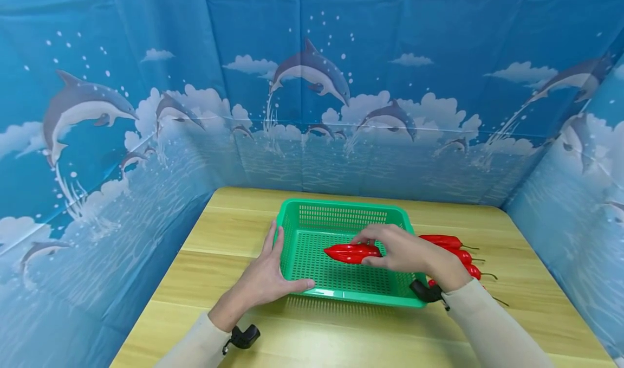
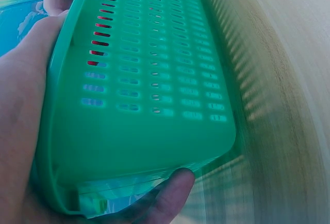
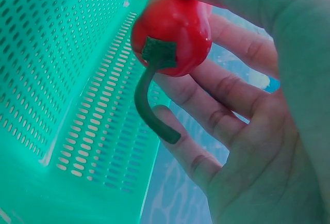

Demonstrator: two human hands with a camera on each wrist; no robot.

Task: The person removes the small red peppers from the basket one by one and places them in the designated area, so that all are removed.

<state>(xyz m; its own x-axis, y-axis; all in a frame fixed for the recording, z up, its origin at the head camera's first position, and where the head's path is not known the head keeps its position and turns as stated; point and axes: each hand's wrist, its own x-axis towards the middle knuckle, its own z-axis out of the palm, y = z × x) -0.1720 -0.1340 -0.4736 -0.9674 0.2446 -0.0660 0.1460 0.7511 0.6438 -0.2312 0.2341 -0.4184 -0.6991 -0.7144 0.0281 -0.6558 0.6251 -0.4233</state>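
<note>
While our right hand [image 1: 404, 251] grips the pepper [image 1: 352, 253] lengthwise over the basket [image 1: 341, 210], tip pointing left, our left hand [image 1: 265, 276] lies flat, steadying its near-left corner.

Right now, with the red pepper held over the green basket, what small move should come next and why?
Probably lower the right hand a little and let the red pepper settle on the basket floor. The pepper is gripped over the basket's middle, inside its walls, and the left hand steadies the near left corner. More peppers wait on the table to the right.

1 green basket [image 1: 341, 211], 4 red peppers [image 1: 352, 253], 2 hands [image 1: 265, 278]
</note>
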